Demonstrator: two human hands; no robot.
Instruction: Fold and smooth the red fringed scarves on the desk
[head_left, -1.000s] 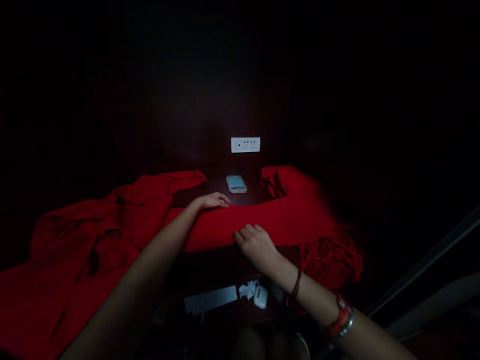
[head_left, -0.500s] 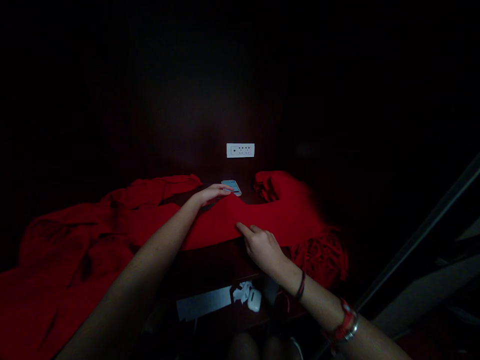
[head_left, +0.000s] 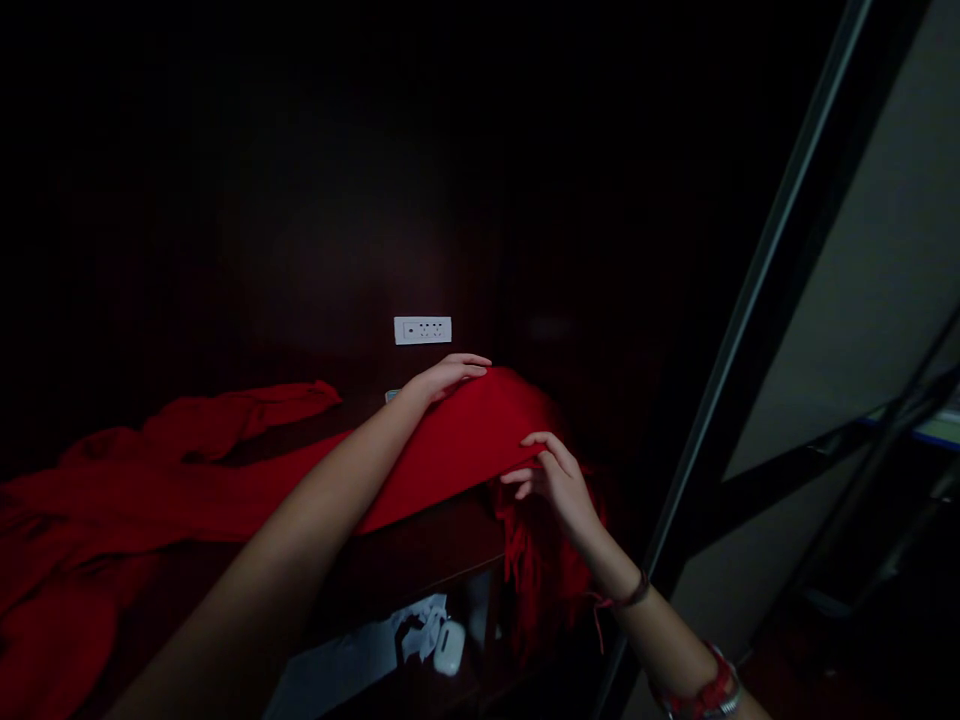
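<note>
A long red fringed scarf (head_left: 457, 445) lies across a dark desk. My left hand (head_left: 450, 376) is at its far edge, fingers closed on the cloth where it rises to a peak. At the near edge, my right hand (head_left: 561, 488) grips the scarf between thumb and fingers, other fingers spread below the edge. The tassels (head_left: 523, 550) hang down by the desk's right end. More red cloth (head_left: 202, 415) lies in loose folds to the left. Just behind my left wrist, a phone (head_left: 391, 396) is mostly hidden.
A white socket panel (head_left: 423, 330) is on the dark wall behind. Under the desktop, a white earbud case (head_left: 449, 648) sits beside crumpled paper (head_left: 426, 622). A metal-edged frame (head_left: 750, 310) slants up at the right.
My view has turned right. Both hands have moved right along the scarf, and my right hand has gone from pointing on the cloth to gripping its near edge. The scarf's right end is lifted.
</note>
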